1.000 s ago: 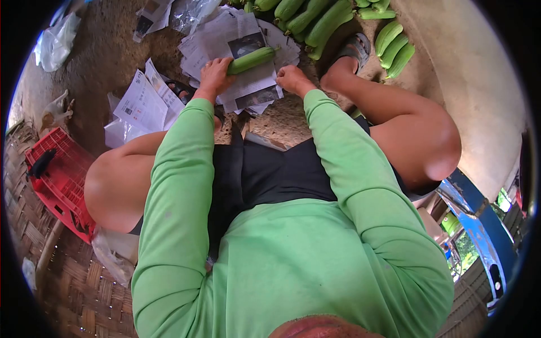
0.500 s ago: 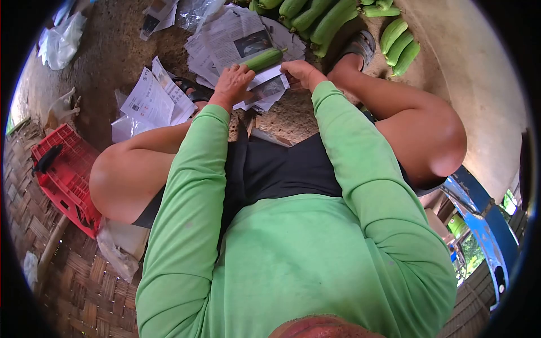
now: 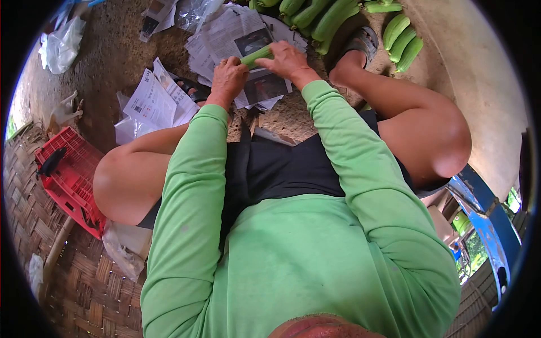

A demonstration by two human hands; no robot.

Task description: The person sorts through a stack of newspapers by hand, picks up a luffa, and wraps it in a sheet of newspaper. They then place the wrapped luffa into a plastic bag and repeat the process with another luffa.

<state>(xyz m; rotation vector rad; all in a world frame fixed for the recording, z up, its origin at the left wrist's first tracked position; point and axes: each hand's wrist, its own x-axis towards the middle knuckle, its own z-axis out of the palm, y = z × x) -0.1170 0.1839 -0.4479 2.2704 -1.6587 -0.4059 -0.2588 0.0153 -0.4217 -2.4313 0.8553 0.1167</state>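
A green luffa gourd [image 3: 256,57] lies over a spread pile of newspaper sheets [image 3: 225,35] between my hands. My left hand [image 3: 229,80] is closed at the gourd's left end. At its right end, the fingers of my right hand [image 3: 286,59] are curled round it and hide that tip. Below the gourd, a printed sheet with a dark picture [image 3: 265,89] faces up.
Several luffa gourds [image 3: 332,25] are heaped beyond my right foot, with a small group [image 3: 403,44] farther right. Loose printed papers [image 3: 151,100] lie by my left foot. A red plastic crate [image 3: 70,174] stands left, and a plastic bag [image 3: 63,46] lies at far left.
My right hand has moved up and left, from the sheet's right edge onto the gourd's right end. The near edge of the paper now lies flatter. My left hand stays at the left end.
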